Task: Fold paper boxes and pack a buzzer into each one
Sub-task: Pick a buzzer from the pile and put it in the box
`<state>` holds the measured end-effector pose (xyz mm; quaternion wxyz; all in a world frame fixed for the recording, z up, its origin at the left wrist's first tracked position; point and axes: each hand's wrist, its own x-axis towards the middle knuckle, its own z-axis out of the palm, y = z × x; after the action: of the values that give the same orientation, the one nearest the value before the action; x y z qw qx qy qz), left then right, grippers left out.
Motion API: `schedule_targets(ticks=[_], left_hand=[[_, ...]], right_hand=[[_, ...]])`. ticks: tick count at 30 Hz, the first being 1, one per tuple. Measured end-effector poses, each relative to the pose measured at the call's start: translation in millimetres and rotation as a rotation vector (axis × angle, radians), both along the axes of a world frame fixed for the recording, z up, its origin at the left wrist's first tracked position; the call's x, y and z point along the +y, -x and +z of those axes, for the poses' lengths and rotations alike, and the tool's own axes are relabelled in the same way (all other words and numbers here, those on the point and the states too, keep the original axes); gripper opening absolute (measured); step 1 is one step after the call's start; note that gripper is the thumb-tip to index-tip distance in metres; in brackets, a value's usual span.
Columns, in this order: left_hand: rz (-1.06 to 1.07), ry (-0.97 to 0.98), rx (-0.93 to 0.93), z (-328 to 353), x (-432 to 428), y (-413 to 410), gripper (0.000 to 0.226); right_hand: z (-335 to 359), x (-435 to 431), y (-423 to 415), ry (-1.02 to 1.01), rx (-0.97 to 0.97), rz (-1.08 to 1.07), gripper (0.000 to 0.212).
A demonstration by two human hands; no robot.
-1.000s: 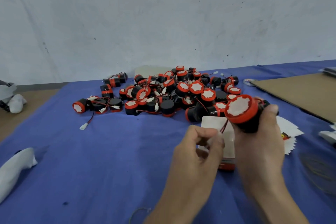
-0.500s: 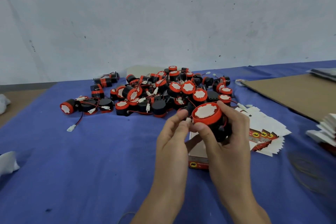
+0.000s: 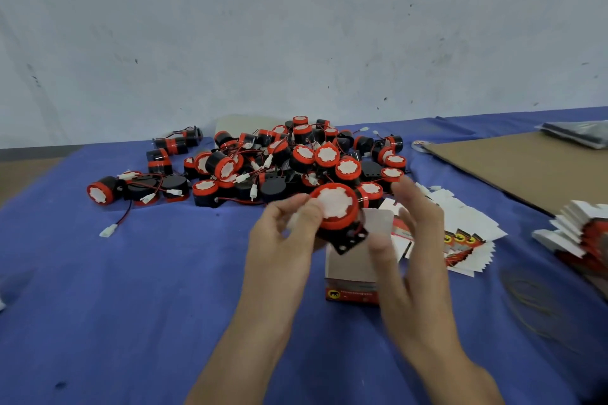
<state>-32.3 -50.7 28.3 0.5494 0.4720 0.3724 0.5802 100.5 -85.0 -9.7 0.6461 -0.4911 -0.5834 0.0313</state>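
Left grip clamped on the buzzer, right grip spread apart: best lower it squarely into the box at 6 o'clock.

Red-capped buzzer above open box

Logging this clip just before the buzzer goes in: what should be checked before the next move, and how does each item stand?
1. Buzzer secure in the left hand grip: ok.
2. Right hand free, fingers spread: ok.
3. Paper box standing under the buzzer, flap raised: ok.
4. Black base plate of the buzzer pointing down at the box: ok.
5. Box steadied by a hand: cannot tell, the right hand blurs over it.
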Motion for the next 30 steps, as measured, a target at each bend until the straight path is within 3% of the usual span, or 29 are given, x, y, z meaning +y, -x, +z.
schedule_targets(ticks=[3, 6, 8, 12, 15, 19, 24, 27, 30], left_hand=[[0.164, -0.138, 0.237, -2.5, 1.9, 10.6, 0.018], [0.198, -0.158, 0.336, -4.2, 1.0, 11.4, 0.010], [0.239, -0.177, 0.420, -6.3, -0.6, 7.5, 0.005], [0.269, -0.202, 0.475, -9.2, -7.7, -5.9, 0.010], [0.273, -0.217, 0.501, -14.3, -12.0, -16.9, 0.008], [0.324, -0.240, 0.622, -26.3, -14.2, -27.8, 0.016], [0.442, -0.339, 0.815, -34.7, -10.6, -22.9, 0.002], [0.470, -0.301, 1.027, -34.3, -5.3, -15.5, 0.018], [0.429, -0.208, 1.070, -34.2, -3.0, -11.6, 0.019]], right_hand=[[-2.6, -2.2, -19.1, 0.090, 0.133, 0.014, 0.065], [-7.6, -0.8, -35.2, 0.317, 0.169, 0.139, 0.082], [-12.5, 1.1, -38.9, 0.479, 0.162, 0.261, 0.089], [-21.7, 4.1, -36.2, 0.685, 0.043, 0.354, 0.077], [-21.2, 5.1, -27.5, 0.687, 0.066, 0.239, 0.068], [-22.9, 5.8, -7.6, 0.668, -0.127, -0.035, 0.067], [-34.2, 13.4, 4.1, 0.676, -0.113, -0.100, 0.056], [-39.8, 14.7, 4.9, 0.671, -0.106, -0.105, 0.066], [-43.1, 13.6, 7.2, 0.638, -0.164, -0.086, 0.068]])
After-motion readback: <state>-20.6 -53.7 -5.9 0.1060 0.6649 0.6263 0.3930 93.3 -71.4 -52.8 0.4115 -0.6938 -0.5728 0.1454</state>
